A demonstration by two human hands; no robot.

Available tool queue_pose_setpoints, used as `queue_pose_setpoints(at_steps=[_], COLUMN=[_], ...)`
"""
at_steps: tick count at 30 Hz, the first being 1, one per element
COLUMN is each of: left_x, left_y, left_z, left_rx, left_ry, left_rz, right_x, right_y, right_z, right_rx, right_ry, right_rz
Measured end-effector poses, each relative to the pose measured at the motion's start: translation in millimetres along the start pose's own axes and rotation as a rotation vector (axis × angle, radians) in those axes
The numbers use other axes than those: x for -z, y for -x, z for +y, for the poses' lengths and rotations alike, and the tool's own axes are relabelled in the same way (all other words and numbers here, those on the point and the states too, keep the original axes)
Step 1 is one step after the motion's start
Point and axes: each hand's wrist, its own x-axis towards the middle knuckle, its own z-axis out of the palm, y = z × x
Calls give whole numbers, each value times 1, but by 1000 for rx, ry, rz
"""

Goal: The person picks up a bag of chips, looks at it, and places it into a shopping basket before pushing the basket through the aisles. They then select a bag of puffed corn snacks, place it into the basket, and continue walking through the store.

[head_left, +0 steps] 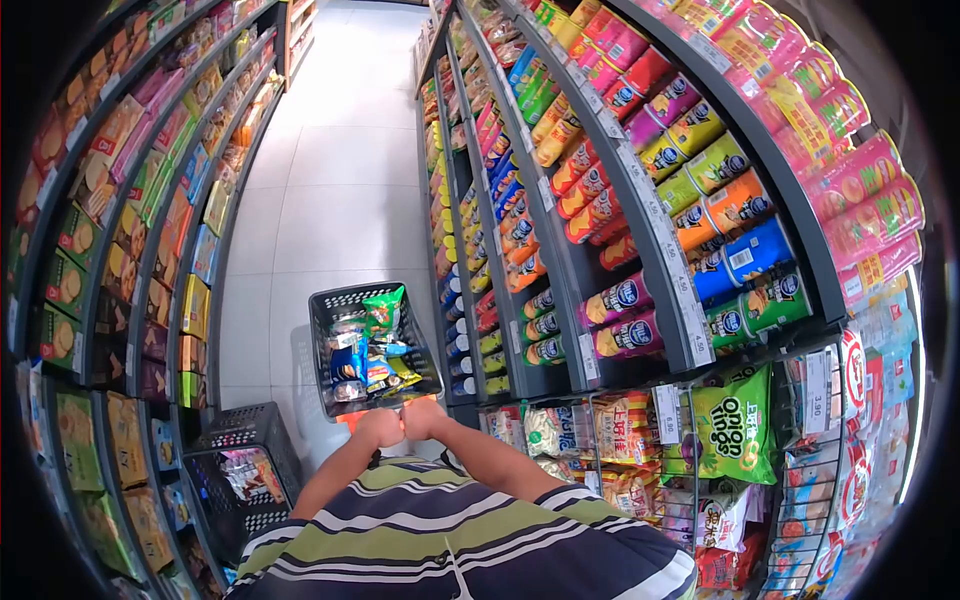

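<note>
Tipping looked the likeliest trouble: both fists, the left hand (379,428) and right hand (424,419), were closed tight side by side on the orange handle (352,418) of the shopping basket (335,305), held out front over the aisle floor (330,200). It was heaped with snack packets, a green bag (383,308) standing above the rim, so a tilt could have spilled it. A second basket (240,430) with packets sat low left.
</note>
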Motion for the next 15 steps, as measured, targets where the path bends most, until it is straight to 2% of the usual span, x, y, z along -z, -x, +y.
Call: queue_pose_setpoints(at_steps=[6, 10, 15], left_x=[12, 31, 20], left_y=[-14, -12, -28], left_z=[-10, -5, -17], left_rx=[-26, -23, -67], left_ry=[4, 10, 19], left_rz=[-8, -2, 19], right_x=[6, 24, 19], right_y=[-13, -16, -23], right_z=[2, -4, 1], right_rx=[8, -42, -41], right_ry=[69, 80, 57], right_rz=[73, 40, 79])
